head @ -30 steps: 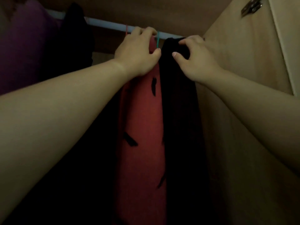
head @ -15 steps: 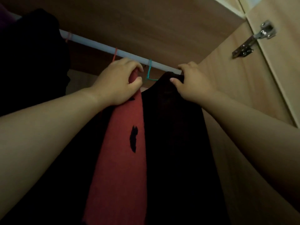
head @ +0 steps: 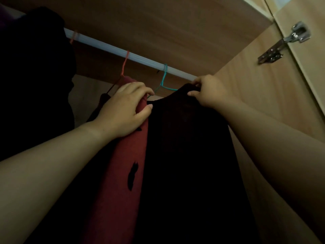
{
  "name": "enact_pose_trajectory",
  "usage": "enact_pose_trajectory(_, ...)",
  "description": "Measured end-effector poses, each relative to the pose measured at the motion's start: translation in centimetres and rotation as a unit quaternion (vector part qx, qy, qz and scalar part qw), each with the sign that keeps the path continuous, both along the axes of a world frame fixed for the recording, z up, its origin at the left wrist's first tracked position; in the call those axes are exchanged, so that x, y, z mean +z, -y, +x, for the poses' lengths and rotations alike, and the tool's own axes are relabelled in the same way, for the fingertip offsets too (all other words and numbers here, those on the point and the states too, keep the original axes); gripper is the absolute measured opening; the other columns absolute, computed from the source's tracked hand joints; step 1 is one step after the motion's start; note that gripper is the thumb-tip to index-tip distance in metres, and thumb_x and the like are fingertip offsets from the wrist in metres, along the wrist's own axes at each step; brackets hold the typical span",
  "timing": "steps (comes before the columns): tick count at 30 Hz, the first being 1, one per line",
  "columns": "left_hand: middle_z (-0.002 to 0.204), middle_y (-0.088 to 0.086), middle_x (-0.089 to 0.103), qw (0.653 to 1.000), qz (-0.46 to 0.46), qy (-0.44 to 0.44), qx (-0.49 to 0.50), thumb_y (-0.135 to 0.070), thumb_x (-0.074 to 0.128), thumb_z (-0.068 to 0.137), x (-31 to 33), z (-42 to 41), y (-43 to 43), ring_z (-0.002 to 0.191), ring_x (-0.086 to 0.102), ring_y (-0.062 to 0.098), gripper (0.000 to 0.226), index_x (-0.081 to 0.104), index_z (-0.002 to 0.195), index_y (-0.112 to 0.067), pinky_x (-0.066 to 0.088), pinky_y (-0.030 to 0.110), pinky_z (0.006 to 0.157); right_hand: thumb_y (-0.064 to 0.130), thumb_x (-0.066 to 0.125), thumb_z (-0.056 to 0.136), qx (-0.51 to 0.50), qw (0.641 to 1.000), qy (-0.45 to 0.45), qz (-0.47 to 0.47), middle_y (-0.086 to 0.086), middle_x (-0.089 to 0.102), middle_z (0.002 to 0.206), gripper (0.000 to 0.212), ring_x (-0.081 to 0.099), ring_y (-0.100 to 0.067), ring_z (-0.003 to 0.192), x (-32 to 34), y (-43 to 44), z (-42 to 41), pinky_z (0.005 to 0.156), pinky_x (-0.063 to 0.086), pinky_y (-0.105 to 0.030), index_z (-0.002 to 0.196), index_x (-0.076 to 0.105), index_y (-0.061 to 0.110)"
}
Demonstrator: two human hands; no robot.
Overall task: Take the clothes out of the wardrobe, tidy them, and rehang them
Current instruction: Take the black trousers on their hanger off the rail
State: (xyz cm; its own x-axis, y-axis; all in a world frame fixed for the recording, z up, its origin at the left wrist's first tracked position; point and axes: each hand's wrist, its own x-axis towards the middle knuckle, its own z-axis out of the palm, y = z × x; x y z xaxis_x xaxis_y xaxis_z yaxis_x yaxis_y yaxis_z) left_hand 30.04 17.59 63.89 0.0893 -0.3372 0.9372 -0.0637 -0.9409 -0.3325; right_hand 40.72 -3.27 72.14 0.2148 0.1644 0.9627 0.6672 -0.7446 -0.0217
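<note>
The red garment point(head: 123, 164) is gripped at its top by the curled fingers of the left hand point(head: 123, 110), and the black garment point(head: 184, 155) beside it is pinched at its top by the right hand point(head: 209, 93). Behind, a teal hanger point(head: 164, 80) and an orange hanger point(head: 125, 64) are hooked over the rail point(head: 105, 45) toward its right end.

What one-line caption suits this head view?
Left hand grips red garment, right hand pinches black garment, both hanging from the rail.
</note>
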Motion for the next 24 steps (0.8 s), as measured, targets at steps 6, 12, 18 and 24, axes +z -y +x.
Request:
enact_pose_trajectory(6, 0.126, -0.003, 0.050, 1.000, -0.001, 0.010, -0.012, -0.048, 0.038, 0.084, 0.3, 0.2, -0.3, 0.123, 0.043, 0.017, 0.049, 0.054, 0.123, -0.021, 0.028, 0.024, 0.100, 0.033, 0.067, 0.082, 0.041, 0.994, 0.045, 0.095, 0.000, 0.066, 0.108, 0.025, 0.057, -0.021, 0.106, -0.2, -0.6, 1.5, 0.091, 0.046, -0.040, 0.107, 0.066, 0.028)
enact_pose_trajectory(12, 0.124, -0.007, 0.050, 1.000, 0.000, 0.011, -0.016, -0.047, 0.039, 0.084, 0.1, 0.1, -0.5, 0.122, 0.042, 0.013, 0.046, 0.054, 0.121, -0.024, 0.029, 0.024, 0.096, 0.029, 0.056, 0.090, -0.047, 0.989, 0.106, 0.092, -0.003, 0.064, 0.112, 0.026, 0.056, -0.024, 0.106, 0.5, -1.0, 0.6, 0.079, 0.043, -0.032, 0.116, 0.060, 0.026)
enact_pose_trajectory(18, 0.127, -0.008, 0.048, 1.000, -0.002, 0.013, -0.005, -0.048, 0.039, 0.085, -0.2, 0.3, -1.5, 0.123, 0.041, 0.012, 0.043, 0.053, 0.120, -0.026, 0.029, 0.024, 0.094, 0.025, 0.053, 0.091, -0.076, 0.982, 0.138, 0.108, -0.004, 0.064, 0.112, 0.024, 0.056, -0.027, 0.106, 2.1, 0.6, -0.1, 0.074, 0.041, -0.033, 0.114, 0.061, 0.027)
enact_pose_trajectory(24, 0.140, -0.004, 0.041, 1.000, -0.018, 0.012, -0.009, -0.035, 0.047, 0.093, -1.4, 1.0, -1.2, 0.132, 0.033, 0.016, 0.041, 0.047, 0.131, -0.022, 0.022, 0.022, 0.101, 0.028, 0.053, 0.089, 0.002, 0.975, 0.133, 0.177, -0.012, 0.062, 0.118, 0.029, 0.053, -0.033, 0.111, -2.0, 4.0, 3.9, 0.094, 0.037, -0.041, 0.116, 0.062, 0.020)
